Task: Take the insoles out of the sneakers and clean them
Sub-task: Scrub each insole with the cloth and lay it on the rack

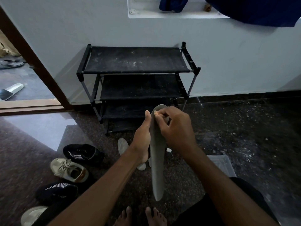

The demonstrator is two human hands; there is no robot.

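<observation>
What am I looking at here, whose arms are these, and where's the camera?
There is one picture, taken by a camera worn on a person's head, looking down at their own bare arms. The left hand holds a grey insole upright, and the right hand pinches at its top end. Sneakers lie on the floor to the left, with pale insoles beyond the hands. A black rack stands behind, and a clear box sits to the right.

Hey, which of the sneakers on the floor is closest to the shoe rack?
The black striped sneaker at the row's far end, by the shoe rack; the beige laced sneaker and the others lie nearer the person.
</observation>
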